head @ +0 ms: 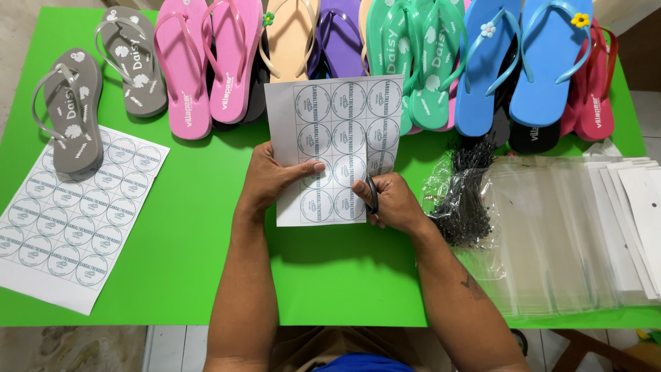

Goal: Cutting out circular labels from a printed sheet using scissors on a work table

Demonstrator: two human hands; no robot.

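Bright green counter [186, 227] over pale tiled floor. We hold a label sheet [335, 148] above its middle: left hand [272, 180] fingers pinching the sheet's left edge, right hand [389, 203] clenched on black scissors [372, 195] at the lower right. Flip-flops [385, 55] line the far edge; clear bags [551, 234] lie right.

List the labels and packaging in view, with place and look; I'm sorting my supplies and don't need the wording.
Label sheet: white, rows of round printed labels, held by left hand over the green table; right hand works scissors at it.
Second label sheet: flat at table's left, under a grey flip-flop.
Clear plastic bags: stacked at right.
White cards: far right, beneath bags.
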